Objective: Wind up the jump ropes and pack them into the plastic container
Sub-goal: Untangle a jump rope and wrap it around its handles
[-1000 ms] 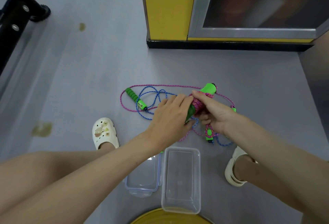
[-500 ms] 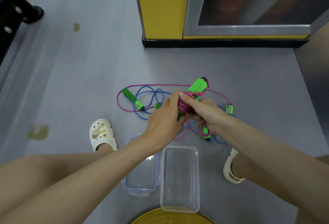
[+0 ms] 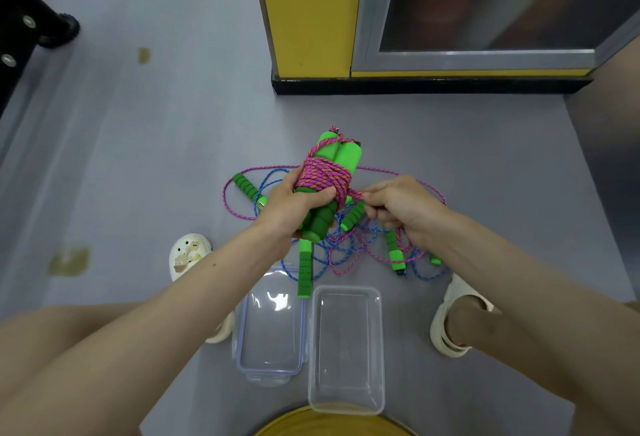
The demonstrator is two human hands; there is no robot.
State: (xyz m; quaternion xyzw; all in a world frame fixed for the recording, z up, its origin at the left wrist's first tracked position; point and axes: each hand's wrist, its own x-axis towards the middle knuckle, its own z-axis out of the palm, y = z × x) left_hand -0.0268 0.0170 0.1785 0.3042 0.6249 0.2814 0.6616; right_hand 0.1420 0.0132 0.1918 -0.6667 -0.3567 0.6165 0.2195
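Note:
My left hand point(image 3: 294, 208) grips a pair of green foam handles point(image 3: 341, 155) held upright, with pink rope point(image 3: 323, 177) wound tightly round them. My right hand point(image 3: 398, 205) pinches the loose end of that pink rope just right of the bundle. On the floor below lie loose pink and blue ropes point(image 3: 349, 248) in a tangle, with several more green handles, one point(image 3: 304, 269) pointing at the containers. A clear plastic container point(image 3: 346, 349) stands near my knees, its lid point(image 3: 272, 328) lying to its left.
My two feet in white clogs point(image 3: 188, 255) point(image 3: 453, 318) flank the ropes. A yellow cabinet with a glass door point(image 3: 433, 13) stands ahead. A black metal leg point(image 3: 34, 20) is at the far left. A yellow round rim point(image 3: 332, 425) shows at the bottom edge.
The wound bundle has been lifted higher and turned upright. My right hand has moved off the bundle to the right, pulling the pink rope end taut.

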